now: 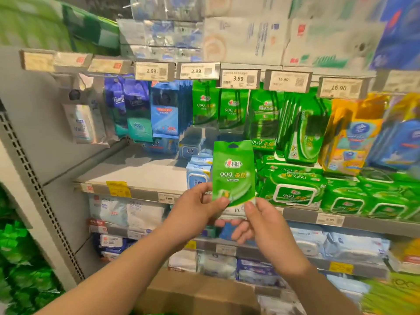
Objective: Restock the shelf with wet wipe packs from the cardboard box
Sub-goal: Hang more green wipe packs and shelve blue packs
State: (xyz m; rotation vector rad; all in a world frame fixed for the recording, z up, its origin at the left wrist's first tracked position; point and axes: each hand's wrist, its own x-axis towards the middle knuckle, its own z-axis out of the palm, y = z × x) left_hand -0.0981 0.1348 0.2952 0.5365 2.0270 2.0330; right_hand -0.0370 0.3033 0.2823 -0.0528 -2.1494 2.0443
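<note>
A small green wet wipe pack with a hang hole at its top is held upright in front of the shelf. My left hand pinches its lower left corner. My right hand pinches its lower right edge, thumb on the front. Matching green packs hang on pegs above and behind it, under the 3.99 price tags. The cardboard box sits below my forearms at the bottom middle, its inside hidden.
The grey shelf board left of the pack is partly bare. Large green lidded wipe packs fill the shelf to the right. Blue hanging packs sit to the left. Lower shelves hold white and blue packs.
</note>
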